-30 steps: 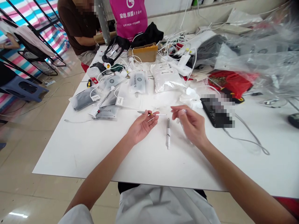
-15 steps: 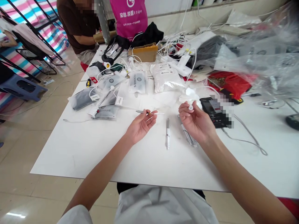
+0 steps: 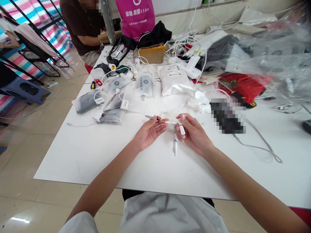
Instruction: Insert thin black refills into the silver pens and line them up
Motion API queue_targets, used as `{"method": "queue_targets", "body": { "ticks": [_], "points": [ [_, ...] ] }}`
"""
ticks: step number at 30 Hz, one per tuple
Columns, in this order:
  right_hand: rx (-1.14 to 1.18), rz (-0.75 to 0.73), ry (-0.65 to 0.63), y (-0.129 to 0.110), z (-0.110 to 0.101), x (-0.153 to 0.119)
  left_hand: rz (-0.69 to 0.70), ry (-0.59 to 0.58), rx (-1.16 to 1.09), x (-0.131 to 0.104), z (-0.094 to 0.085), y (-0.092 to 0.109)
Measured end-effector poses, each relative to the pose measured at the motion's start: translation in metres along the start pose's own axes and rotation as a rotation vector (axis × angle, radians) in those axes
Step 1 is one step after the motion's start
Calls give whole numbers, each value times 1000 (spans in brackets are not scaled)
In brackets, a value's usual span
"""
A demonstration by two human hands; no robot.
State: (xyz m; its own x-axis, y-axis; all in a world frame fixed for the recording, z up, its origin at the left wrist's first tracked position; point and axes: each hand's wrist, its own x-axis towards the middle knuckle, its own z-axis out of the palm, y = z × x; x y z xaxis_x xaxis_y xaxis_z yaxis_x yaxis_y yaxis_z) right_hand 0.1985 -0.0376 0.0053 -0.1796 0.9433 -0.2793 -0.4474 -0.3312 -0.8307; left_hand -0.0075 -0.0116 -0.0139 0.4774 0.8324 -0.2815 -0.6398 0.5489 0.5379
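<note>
My left hand pinches a thin pen part with a grey tip pointing left and a white refill end pointing right. Close on its right, my right hand grips a small white pen piece between thumb and fingers. The refill's right end reaches the fingers of my right hand; whether it touches the white piece is too small to tell. Below the hands, a white and clear pen lies upright in view on the white table, its upper end partly hidden by my right hand.
Packaged pouches and cables lie at the back left. A white parcel, crumpled white tissue and a dark phone-like device are beyond my right hand. Clear plastic bags cover the back right. A person sits across the table.
My right hand has moved left, close to my left hand and the refill. The white piece in it has turned and shows its side. My left hand still holds the pen part.
</note>
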Motion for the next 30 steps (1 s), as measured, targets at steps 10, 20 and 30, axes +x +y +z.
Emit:
{"method": "queue_targets", "body": {
  "ticks": [10, 20, 30],
  "points": [
    [-276, -206, -30, 4, -6, 0, -16, 42, -106, 1, -1, 4],
    [-954, -819, 77, 8, -7, -3, -59, -3, -72, -2, 2, 1],
    [-956, -921, 95, 12, -7, -3, -19, 9, 70, -2, 2, -7]
  ]
}}
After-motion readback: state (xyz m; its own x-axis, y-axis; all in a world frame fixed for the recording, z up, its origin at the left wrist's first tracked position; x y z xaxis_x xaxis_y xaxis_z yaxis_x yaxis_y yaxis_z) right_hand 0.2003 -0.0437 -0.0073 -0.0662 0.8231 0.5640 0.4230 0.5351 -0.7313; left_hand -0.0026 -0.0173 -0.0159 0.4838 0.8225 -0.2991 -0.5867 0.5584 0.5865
